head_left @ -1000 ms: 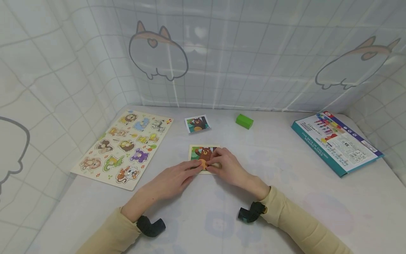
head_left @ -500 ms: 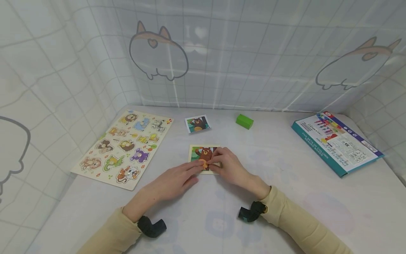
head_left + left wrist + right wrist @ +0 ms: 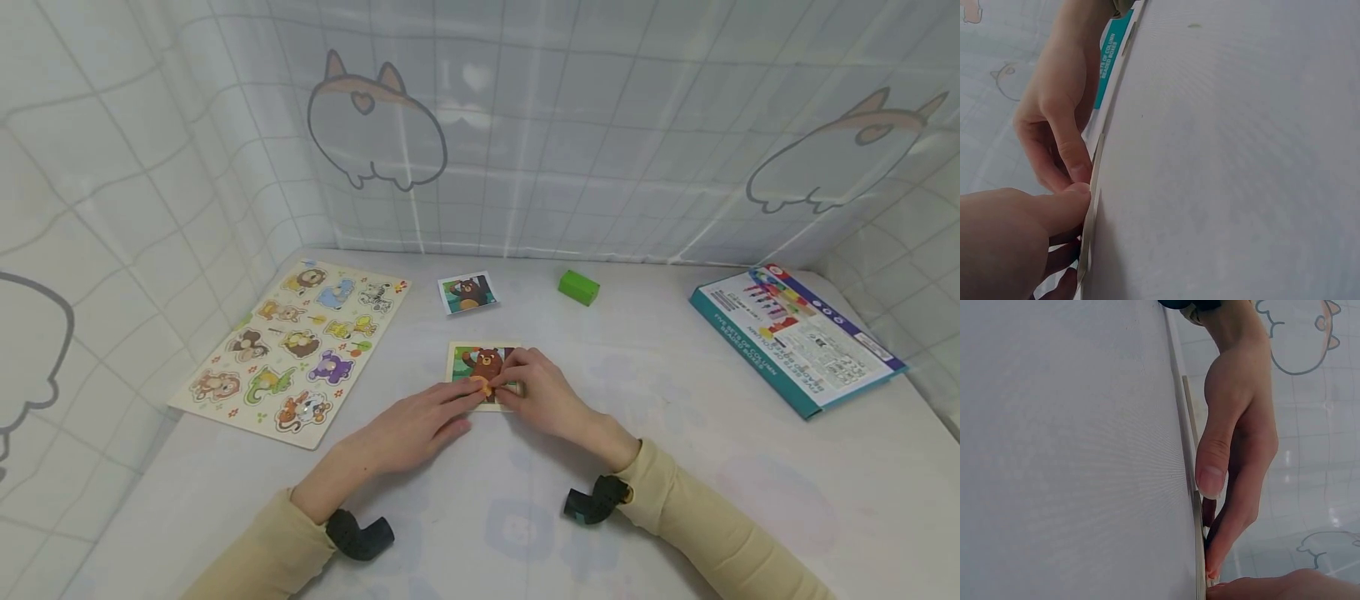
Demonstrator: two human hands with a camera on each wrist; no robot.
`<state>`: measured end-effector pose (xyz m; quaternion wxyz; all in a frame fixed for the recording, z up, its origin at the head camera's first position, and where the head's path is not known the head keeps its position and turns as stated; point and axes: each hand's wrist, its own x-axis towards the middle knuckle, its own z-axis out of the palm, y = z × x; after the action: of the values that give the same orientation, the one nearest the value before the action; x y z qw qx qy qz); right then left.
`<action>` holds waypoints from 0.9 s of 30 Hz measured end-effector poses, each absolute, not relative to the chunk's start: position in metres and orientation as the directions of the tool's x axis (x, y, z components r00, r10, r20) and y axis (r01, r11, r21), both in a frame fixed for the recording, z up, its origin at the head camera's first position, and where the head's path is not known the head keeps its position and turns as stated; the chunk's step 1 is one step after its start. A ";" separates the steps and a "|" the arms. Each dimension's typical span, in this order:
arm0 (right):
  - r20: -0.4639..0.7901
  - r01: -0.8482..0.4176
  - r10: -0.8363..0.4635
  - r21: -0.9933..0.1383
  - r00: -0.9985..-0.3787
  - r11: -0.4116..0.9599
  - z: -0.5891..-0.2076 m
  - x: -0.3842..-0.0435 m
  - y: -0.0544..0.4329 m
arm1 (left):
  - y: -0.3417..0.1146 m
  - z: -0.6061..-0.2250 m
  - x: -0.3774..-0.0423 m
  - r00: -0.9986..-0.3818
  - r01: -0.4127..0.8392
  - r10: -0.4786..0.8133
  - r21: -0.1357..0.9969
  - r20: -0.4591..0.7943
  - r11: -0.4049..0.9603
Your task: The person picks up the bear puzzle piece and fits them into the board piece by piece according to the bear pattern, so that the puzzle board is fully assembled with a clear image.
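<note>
A small bear picture puzzle [image 3: 486, 358] in a pale frame lies on the table before the person. At its lower part is an orange-bellied puzzle piece [image 3: 482, 385]. The left hand [image 3: 416, 427] reaches in from the left, its nearly straight fingertips resting on this piece. From the right, the right hand [image 3: 546, 396] curls over the puzzle's edge, thumb and finger pinching at the same piece. Seen edge-on in the left wrist view, the puzzle's frame [image 3: 1089, 231] lies beside both hands. Fingers hide the puzzle's lower corners.
Behind the puzzle lies a bear picture card [image 3: 467, 293], with a green block [image 3: 578, 287] to its right. An animal puzzle board [image 3: 292, 350] lies at the left. A teal-edged flat box [image 3: 795, 337] is at the right. A white grid-patterned curtain [image 3: 570, 125] rises behind.
The orange-bellied piece has shifted slightly under the fingertips, and more of its lower part shows. The left hand has moved a little to the right; the right hand is almost unchanged.
</note>
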<state>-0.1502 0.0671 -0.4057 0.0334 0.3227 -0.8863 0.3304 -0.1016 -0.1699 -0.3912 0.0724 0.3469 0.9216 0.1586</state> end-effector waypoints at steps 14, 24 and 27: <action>0.265 -0.628 -0.593 -0.531 -0.761 0.569 -0.400 -0.150 0.069 | -0.169 -0.390 -0.101 -0.757 0.592 0.652 0.373 -0.047 0.714; 0.160 -0.585 -0.627 -0.584 -0.763 0.563 -0.379 -0.149 0.125 | -0.168 -0.391 -0.101 -0.758 0.589 0.651 0.382 -0.045 0.712; 0.145 -0.580 -0.631 -0.586 -0.762 0.566 -0.381 -0.146 0.143 | -0.169 -0.390 -0.100 -0.758 0.590 0.651 0.376 -0.045 0.714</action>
<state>-0.1459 0.1427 -0.3809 -0.0407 0.3425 -0.8839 0.3159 -0.1003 -0.1688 -0.3901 0.0875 0.3367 0.9216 0.1721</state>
